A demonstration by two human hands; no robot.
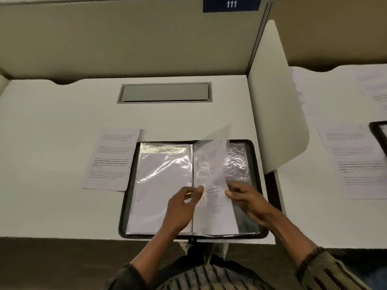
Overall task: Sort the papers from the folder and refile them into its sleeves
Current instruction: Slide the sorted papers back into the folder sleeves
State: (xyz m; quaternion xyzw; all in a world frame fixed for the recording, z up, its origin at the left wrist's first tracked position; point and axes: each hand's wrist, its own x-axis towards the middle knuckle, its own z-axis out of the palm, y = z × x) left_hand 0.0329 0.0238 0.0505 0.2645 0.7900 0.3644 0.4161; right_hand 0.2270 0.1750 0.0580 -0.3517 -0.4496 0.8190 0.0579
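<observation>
A black display folder (256,164) lies open on the white desk near the front edge. Its left page is a clear sleeve (163,174) with a white sheet inside. A printed paper (217,185) stands half raised over the right page, with a clear sleeve leaf lifted beside it near the spine. My left hand (182,208) pinches the clear leaf at its lower edge. My right hand (247,197) holds the paper's right edge between thumb and fingers. Another printed paper (111,160) lies flat on the desk, left of the folder.
A grey cable hatch (165,93) is set into the desk behind the folder. A white divider panel (278,105) stands on the right. Beyond it, more printed sheets (356,160) and the corner of another black folder (379,132) lie on the neighbouring desk.
</observation>
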